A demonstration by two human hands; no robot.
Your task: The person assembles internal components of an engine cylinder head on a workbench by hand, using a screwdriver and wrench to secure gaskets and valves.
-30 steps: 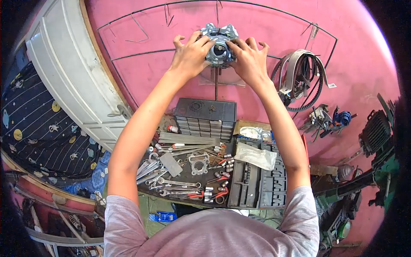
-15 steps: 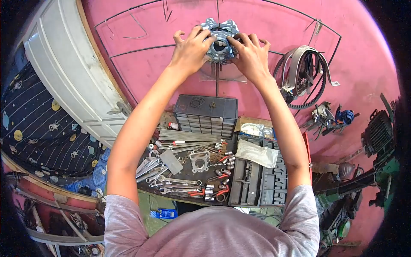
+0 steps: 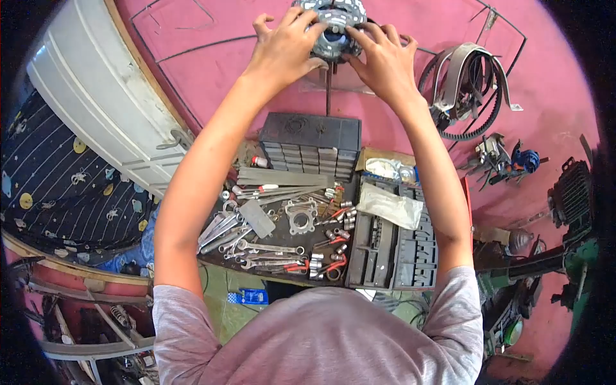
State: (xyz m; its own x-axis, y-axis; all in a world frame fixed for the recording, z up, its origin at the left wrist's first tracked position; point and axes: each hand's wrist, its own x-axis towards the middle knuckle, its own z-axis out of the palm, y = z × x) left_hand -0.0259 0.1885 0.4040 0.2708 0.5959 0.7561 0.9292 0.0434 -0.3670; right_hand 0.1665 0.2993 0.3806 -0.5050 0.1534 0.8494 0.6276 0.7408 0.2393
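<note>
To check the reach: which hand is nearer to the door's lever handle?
Left. The left hand, on the metal part, is above and right of the lever handle; the right hand is farther right, on the part's other side.

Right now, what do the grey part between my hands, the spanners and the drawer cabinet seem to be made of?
Grey part: probably metal, partly glossy, with bright, reflection-like patches.
Spanners: most likely steel, smooth, with a silvery shine.
Drawer cabinet: perhaps plastic, dark and dull on top without metallic glare, though painted metal is possible.
</note>
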